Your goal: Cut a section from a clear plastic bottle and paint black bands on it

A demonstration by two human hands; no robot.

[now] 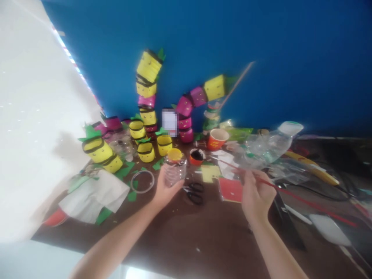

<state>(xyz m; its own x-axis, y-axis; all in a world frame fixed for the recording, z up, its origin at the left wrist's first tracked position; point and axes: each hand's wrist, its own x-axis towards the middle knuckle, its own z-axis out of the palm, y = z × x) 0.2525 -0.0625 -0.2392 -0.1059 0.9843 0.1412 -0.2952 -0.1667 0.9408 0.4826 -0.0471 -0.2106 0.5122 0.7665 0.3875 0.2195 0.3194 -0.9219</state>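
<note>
My left hand (167, 190) is wrapped around a clear ribbed plastic bottle piece (175, 173) with yellow at its upper end. In my right hand (258, 193) is a long red paintbrush (308, 200), pinched near the middle. The brush's tip points left, just right of a small orange cup (198, 156) with something black in it, apart from it. Black-handled scissors (194, 193) lie between my hands. A roll of clear tape (142, 182) rests left of my left hand. Under my right hand's fingers is a red flat packet (230, 190).
Yellow and magenta bottle-piece cups with black rims (145, 152) stand at the back, some stacked against the blue wall (261, 35). A red paper cup (217, 139), an empty plastic bottle (273, 143), a yellow-handled tool (314, 167) and white tissue (94, 193) surround the brown table (197, 240).
</note>
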